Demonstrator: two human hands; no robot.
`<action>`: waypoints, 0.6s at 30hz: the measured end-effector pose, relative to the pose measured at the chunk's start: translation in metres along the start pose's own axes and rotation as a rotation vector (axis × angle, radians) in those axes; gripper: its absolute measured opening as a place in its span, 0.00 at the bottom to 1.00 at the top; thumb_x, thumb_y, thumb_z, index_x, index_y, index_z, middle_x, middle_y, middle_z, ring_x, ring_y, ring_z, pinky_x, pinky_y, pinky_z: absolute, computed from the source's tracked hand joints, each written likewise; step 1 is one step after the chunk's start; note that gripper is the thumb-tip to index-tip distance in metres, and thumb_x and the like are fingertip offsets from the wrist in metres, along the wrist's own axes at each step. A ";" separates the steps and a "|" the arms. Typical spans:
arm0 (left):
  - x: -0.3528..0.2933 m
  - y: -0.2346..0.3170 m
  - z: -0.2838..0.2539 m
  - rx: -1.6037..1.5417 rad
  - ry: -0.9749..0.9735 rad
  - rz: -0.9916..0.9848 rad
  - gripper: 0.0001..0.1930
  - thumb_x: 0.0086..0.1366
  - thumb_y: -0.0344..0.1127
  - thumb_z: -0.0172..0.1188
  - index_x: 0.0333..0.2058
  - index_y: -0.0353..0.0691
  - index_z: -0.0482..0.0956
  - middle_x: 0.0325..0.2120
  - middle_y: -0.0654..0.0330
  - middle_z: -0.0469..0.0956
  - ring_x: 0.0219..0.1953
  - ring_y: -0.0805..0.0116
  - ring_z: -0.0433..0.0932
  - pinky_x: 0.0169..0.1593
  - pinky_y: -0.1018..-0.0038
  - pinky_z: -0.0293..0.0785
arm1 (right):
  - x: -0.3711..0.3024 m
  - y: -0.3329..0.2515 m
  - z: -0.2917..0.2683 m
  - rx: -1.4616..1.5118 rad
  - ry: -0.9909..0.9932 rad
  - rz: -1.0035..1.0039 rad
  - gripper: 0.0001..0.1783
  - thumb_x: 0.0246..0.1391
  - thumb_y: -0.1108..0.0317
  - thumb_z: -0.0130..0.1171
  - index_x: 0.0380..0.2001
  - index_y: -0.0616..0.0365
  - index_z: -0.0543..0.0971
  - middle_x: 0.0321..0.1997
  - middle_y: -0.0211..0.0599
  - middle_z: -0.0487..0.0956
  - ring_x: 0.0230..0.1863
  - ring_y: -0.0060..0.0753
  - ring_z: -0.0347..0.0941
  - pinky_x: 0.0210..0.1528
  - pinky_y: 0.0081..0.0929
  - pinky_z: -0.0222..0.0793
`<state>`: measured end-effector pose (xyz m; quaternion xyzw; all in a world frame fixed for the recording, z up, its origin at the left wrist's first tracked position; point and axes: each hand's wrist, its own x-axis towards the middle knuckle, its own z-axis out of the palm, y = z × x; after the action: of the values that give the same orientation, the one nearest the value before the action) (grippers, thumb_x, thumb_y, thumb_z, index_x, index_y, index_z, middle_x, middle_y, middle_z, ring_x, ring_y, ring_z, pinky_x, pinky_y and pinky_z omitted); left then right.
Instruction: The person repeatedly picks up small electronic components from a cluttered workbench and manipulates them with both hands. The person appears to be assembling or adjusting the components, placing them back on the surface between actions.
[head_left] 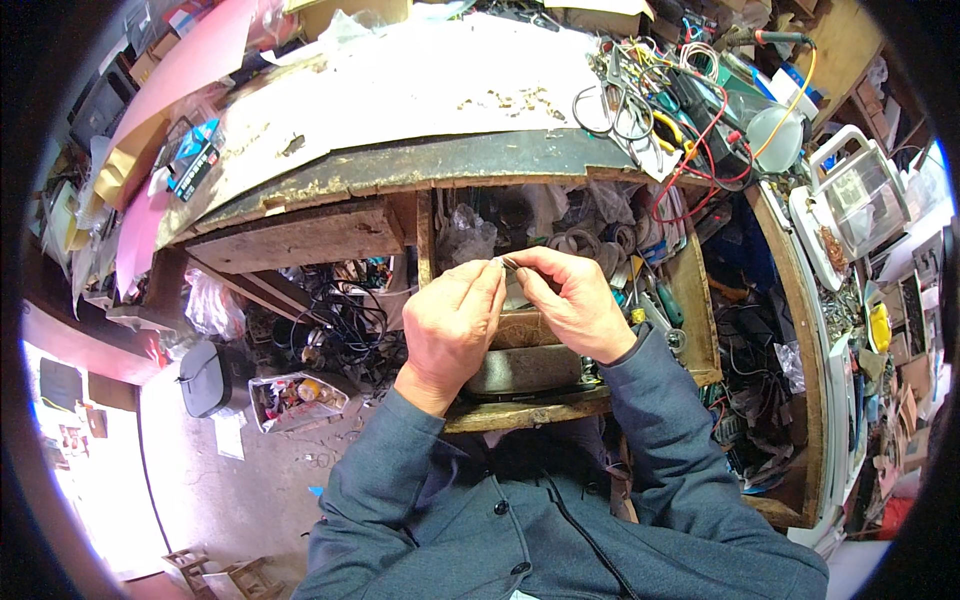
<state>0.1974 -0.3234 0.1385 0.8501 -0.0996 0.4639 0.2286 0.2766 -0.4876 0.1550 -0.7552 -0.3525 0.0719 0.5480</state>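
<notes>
My left hand (455,318) and my right hand (582,308) meet fingertip to fingertip above an open wooden drawer (545,412). Both are closed in a pinch around a tiny dark and shiny piece (510,264), too small to name. Below my hands, a grey rounded object (525,370) lies at the near end of the drawer. Behind them the drawer holds rolls of tape (575,243) and crumpled clear plastic (468,236). A green-handled tool (668,302) is at its right side.
Beyond the drawer stretches a worn workbench (380,165). Scissors (612,100), red test leads (722,130) and an orange-handled soldering iron (785,37) crowd its right end. Black cables (340,325) tangle left of the drawer. A box of small items (262,405) and a black bin (212,380) stand on the floor.
</notes>
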 end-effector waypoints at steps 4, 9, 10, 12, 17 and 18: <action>-0.002 0.000 0.002 0.013 -0.014 0.000 0.11 0.58 0.26 0.71 0.41 0.33 0.86 0.36 0.52 0.86 0.35 0.57 0.87 0.39 0.66 0.84 | -0.002 -0.009 0.004 -0.078 0.050 -0.042 0.11 0.66 0.71 0.60 0.47 0.63 0.84 0.35 0.50 0.86 0.35 0.34 0.86 0.38 0.30 0.78; -0.004 -0.002 0.002 -0.044 0.001 -0.063 0.11 0.59 0.26 0.71 0.41 0.33 0.86 0.35 0.51 0.86 0.35 0.56 0.87 0.39 0.65 0.84 | -0.002 -0.009 0.012 -0.191 0.122 -0.156 0.09 0.64 0.73 0.61 0.45 0.63 0.83 0.37 0.54 0.85 0.38 0.54 0.85 0.39 0.37 0.79; -0.005 -0.003 0.005 -0.069 0.007 -0.085 0.11 0.59 0.26 0.71 0.41 0.33 0.86 0.35 0.51 0.86 0.35 0.56 0.87 0.40 0.65 0.84 | -0.002 -0.010 0.012 -0.178 0.129 -0.146 0.09 0.64 0.74 0.61 0.45 0.63 0.83 0.38 0.54 0.85 0.39 0.54 0.85 0.40 0.37 0.79; -0.002 0.000 0.005 -0.116 0.026 -0.141 0.09 0.59 0.26 0.71 0.39 0.34 0.86 0.34 0.50 0.86 0.35 0.55 0.87 0.40 0.65 0.84 | -0.003 -0.008 0.015 -0.150 0.143 -0.125 0.09 0.64 0.74 0.60 0.46 0.62 0.83 0.38 0.54 0.85 0.40 0.54 0.85 0.40 0.37 0.79; -0.001 0.001 0.006 -0.232 0.061 -0.314 0.07 0.59 0.24 0.73 0.38 0.35 0.89 0.34 0.53 0.89 0.34 0.64 0.88 0.40 0.72 0.83 | -0.003 -0.008 0.018 -0.143 0.159 -0.143 0.10 0.64 0.75 0.60 0.47 0.63 0.83 0.39 0.53 0.85 0.40 0.52 0.85 0.42 0.37 0.79; -0.001 0.001 0.006 -0.254 0.068 -0.329 0.07 0.59 0.24 0.73 0.38 0.35 0.89 0.34 0.53 0.89 0.34 0.65 0.88 0.40 0.73 0.82 | -0.003 -0.008 0.018 -0.145 0.158 -0.147 0.10 0.64 0.76 0.60 0.47 0.63 0.83 0.39 0.53 0.85 0.40 0.52 0.85 0.42 0.37 0.79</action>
<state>0.2006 -0.3272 0.1350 0.8029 -0.0093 0.4327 0.4099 0.2625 -0.4741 0.1539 -0.7684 -0.3667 -0.0540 0.5217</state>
